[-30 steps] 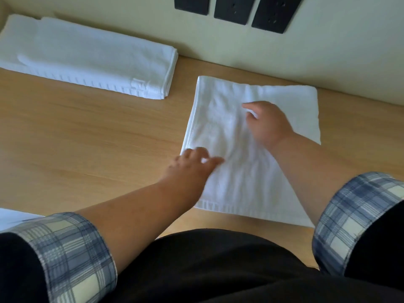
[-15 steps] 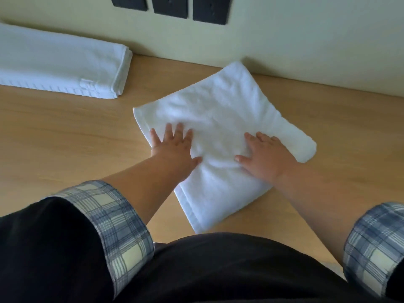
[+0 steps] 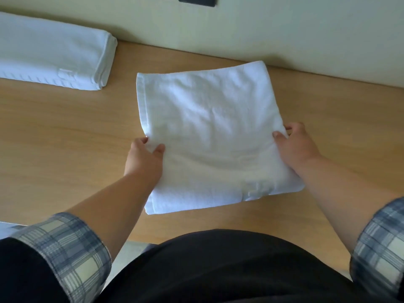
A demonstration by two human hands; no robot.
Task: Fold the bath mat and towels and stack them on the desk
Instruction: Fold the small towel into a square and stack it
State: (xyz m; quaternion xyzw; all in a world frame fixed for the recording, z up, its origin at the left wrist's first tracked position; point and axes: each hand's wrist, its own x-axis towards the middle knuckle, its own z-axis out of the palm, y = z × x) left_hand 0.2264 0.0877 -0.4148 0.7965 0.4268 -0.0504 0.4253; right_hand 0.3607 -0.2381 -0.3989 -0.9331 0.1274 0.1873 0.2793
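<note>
Towel (image 3: 207, 127), askew under flat palms half a second ago, now lies square on the desk (image 3: 54, 138), right of the pile (image 3: 54, 51). Left grip (image 3: 142, 158) pinches its pile-side edge, right grip (image 3: 295, 147) the far edge. Smoothing looks finished, and a lift toward the pile seems likely next.

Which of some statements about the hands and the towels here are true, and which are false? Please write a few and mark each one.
1. The left hand and the right hand each grip a side of the towel. True.
2. The far towel lies on top of it. False: it lies apart, at the far left of the desk.
3. Both towels are white. True.
4. The sleeves are plain red. False: they are plaid.
</note>
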